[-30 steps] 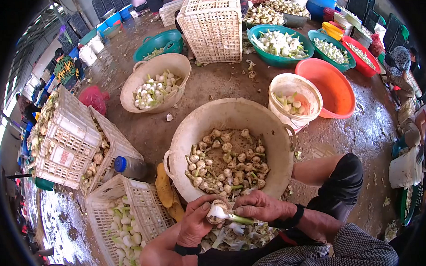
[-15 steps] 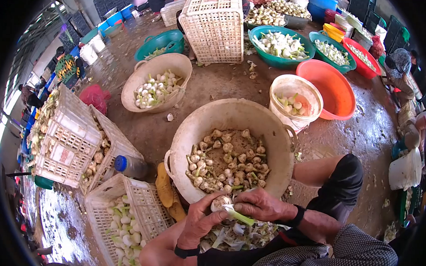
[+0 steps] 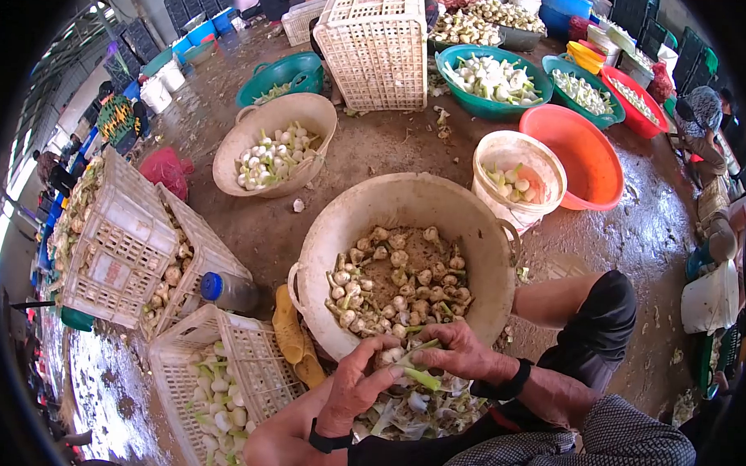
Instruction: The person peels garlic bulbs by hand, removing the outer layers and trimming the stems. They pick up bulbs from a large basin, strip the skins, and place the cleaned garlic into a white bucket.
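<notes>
Head view: gripping garlic bulb (image 3: 387, 358) in left hand (image 3: 349, 388) with curled fingers and thumb, apparently for steadiness. Pinching pale-green strip (image 3: 418, 350) beside it with right hand (image 3: 464, 352), between nearly closed fingertips. Beyond, set close in wide tub (image 3: 339, 219), apparently for easy reach: unpeeled heads (image 3: 424, 277). Farther, in beige basin (image 3: 291, 108): cleaner bulbs (image 3: 269, 159), probably kept separate.

Comprises a brown, soiled floor (image 3: 392, 145), with a wet, glossy area to the right of the large beige tub (image 3: 327, 256). Bears that tub directly. Supports, beyond and right of the tub, a white bucket (image 3: 513, 207) and an orange basin (image 3: 585, 158). Carries, beyond and left of the tub, a smaller beige basin (image 3: 288, 109) and, nearer the tub, a pale scrap (image 3: 298, 205). Holds, farther beyond the tub, a tall pale crate (image 3: 375, 60) and, farther right, a teal basin (image 3: 484, 110).
</notes>
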A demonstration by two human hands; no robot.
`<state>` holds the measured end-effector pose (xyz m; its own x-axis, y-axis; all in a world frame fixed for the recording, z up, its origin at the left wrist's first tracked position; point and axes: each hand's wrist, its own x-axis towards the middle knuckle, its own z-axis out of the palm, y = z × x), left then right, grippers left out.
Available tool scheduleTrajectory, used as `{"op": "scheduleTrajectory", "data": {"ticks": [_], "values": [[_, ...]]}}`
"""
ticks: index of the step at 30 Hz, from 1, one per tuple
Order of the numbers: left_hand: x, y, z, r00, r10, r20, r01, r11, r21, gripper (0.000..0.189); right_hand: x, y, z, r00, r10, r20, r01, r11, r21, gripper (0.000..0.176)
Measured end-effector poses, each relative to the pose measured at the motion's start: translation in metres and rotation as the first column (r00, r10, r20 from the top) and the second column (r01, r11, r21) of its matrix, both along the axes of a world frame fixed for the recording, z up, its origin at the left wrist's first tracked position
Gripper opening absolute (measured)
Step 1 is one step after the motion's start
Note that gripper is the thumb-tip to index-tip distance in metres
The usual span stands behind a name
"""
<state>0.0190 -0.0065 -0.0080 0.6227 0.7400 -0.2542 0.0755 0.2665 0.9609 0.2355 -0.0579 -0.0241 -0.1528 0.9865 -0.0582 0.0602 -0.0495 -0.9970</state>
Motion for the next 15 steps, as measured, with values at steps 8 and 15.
{"op": "scheduleTrajectory", "data": {"ticks": [8,15], "values": [[0.0027,-0.0011,-0.0065,0.995,-0.046,-0.089,0.066,0.972,0.225,0.022,0.0004,0.0004,0.0063,0.995,0.025,-0.094,-0.042,0.983,-0.181,0.024],[0.0064,-0.0036,-0.0111,0.998,-0.01,-0.063,0.028,0.957,0.288,0.02,-0.0079,-0.002,0.0078,0.999,0.025,0.037,-0.022,0.997,-0.079,0.019]]}}
